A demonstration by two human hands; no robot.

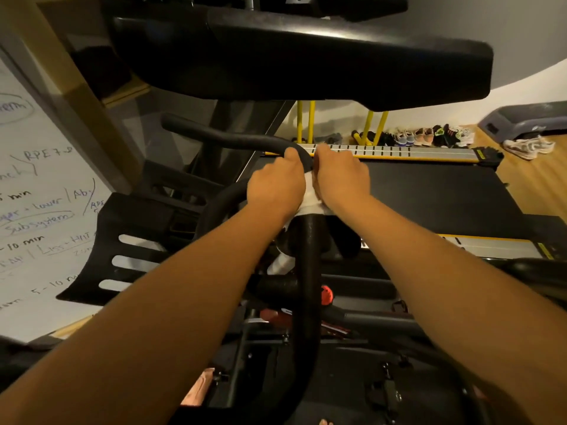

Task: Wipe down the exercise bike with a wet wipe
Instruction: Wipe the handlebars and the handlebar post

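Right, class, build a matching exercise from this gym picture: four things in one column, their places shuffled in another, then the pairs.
1 white wet wipe
2 row of sports shoes
3 handwritten whiteboard
4 grey step platform

a far right, on the wooden floor
b on the black curved handlebar, between left hand and right hand
c left edge of view
d along the far wall

Pairs: 1-b, 2-d, 3-c, 4-a

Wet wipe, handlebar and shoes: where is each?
wet wipe [311, 204]: head view, white crumpled middle.
handlebar [227, 138]: head view, curved left bar.
shoes [429, 136]: head view, middle of the row.
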